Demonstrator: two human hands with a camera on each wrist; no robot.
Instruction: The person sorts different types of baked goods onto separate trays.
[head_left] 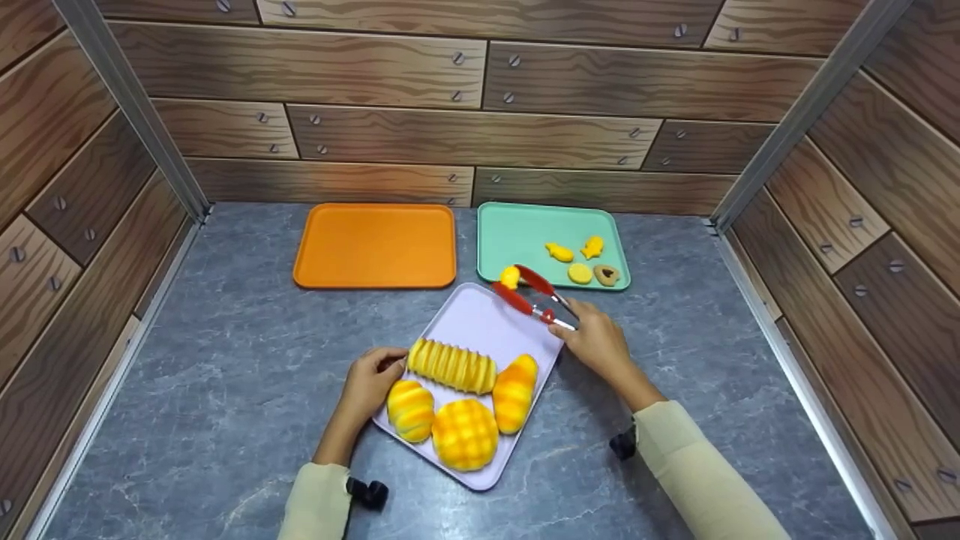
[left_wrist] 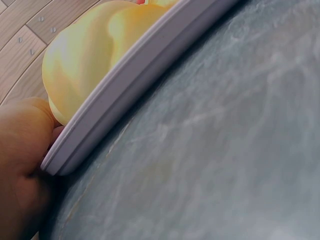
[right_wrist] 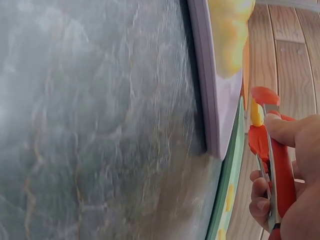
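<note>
My left hand grips the left edge of a lilac tray, which lies at a slant. On the tray are a long ridged loaf, a small striped roll, a round criss-cross bun and a curved bread. In my right hand is a pair of red-tipped tongs. A small yellow piece sits between the tong tips, over the gap between the lilac tray and the green tray. The right wrist view shows the thumb pressing the tongs' red handle.
Two fish-shaped yellow pieces, a round yellow biscuit and a brown biscuit with a cut-out lie on the green tray. An orange tray stands at the back left. Wood-patterned walls close in the grey table.
</note>
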